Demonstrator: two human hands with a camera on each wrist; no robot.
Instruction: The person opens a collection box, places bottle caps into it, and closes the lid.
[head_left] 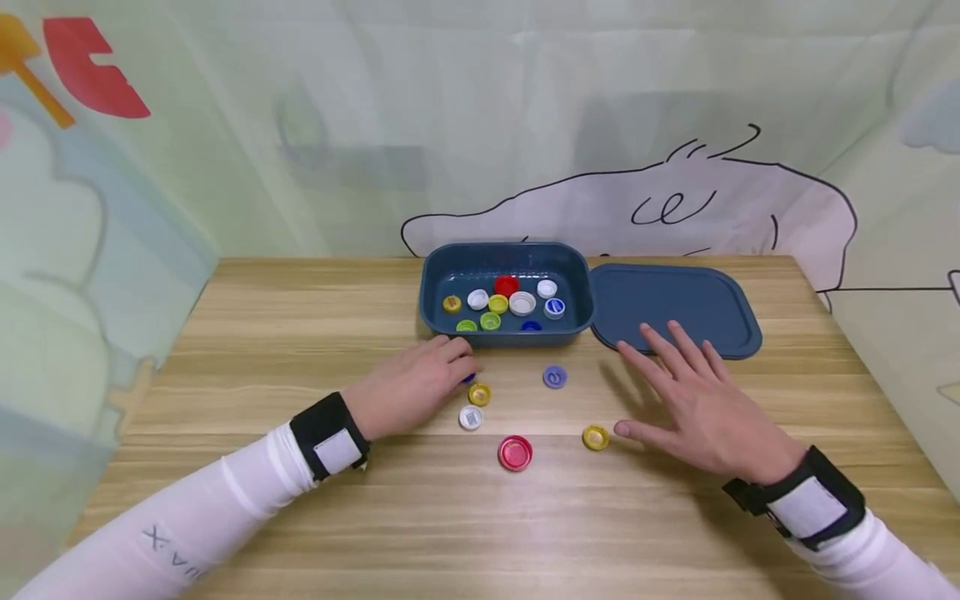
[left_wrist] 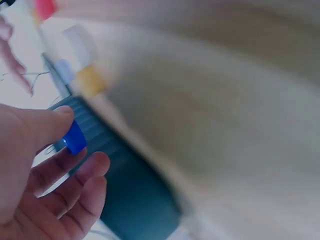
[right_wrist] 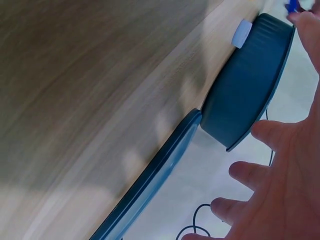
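Note:
Between the thumb and fingers of my left hand (head_left: 415, 385) a blue bottle cap (left_wrist: 75, 138) is pinched, just in front of the dark blue box (head_left: 510, 340). In the head view that cap is mostly hidden under the fingers. Close beside this hand lie a yellow cap (head_left: 480, 394) and a white cap (head_left: 471, 417). My right hand (head_left: 705, 408) has its fingers spread and holds nothing. It hovers over the table, right of a gold-yellow cap (head_left: 596, 437) and in front of the flat blue lid (head_left: 675, 308).
Inside the box are several caps, among them a red cap (head_left: 506, 286) and a white cap (head_left: 522, 303). A purple-blue cap (head_left: 555, 377) lies before the box, and a larger red cap (head_left: 515, 452) sits nearer me. Behind the wooden table (head_left: 315, 333) hangs a printed curtain (head_left: 480, 117).

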